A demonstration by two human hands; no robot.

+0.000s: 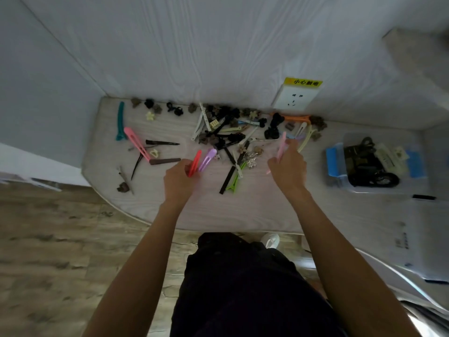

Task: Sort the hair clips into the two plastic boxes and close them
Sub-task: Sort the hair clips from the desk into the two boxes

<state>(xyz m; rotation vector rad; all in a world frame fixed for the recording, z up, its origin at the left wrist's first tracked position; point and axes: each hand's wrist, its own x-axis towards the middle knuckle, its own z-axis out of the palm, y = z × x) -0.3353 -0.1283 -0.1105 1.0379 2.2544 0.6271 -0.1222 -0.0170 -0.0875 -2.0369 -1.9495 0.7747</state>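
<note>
Left hand: your left hand [181, 177] is over the near middle of the table [243, 210], fingers curled round a red clip [195, 163] and a purple clip [207, 159]; both clips stick out past the knuckles toward the wall.
Right hand: your right hand [289, 164] is at the right side of the heap, fingers closed on a pale pink clip [281, 145] that stands up from the fist; the fingertips are hidden behind the hand, so you cannot tell whether they touch other clips.
Loose clips: the main heap of hair clips [226, 132] lies along the wall side of the table, mostly dark claw clips mixed with white and black flat ones.
Outliers: a teal clip [119, 120] and a long pink clip [136, 142] lie well to the left of the heap; a green clip [234, 181] lies between your hands.
Box: a clear plastic box [371, 164] with blue latches sits at the right end of the table, lid off, with dark and cream clips inside.
Second box: you cannot make it out with certainty.
Wall: a white socket [295, 98] with a yellow label is just behind the heap.
</note>
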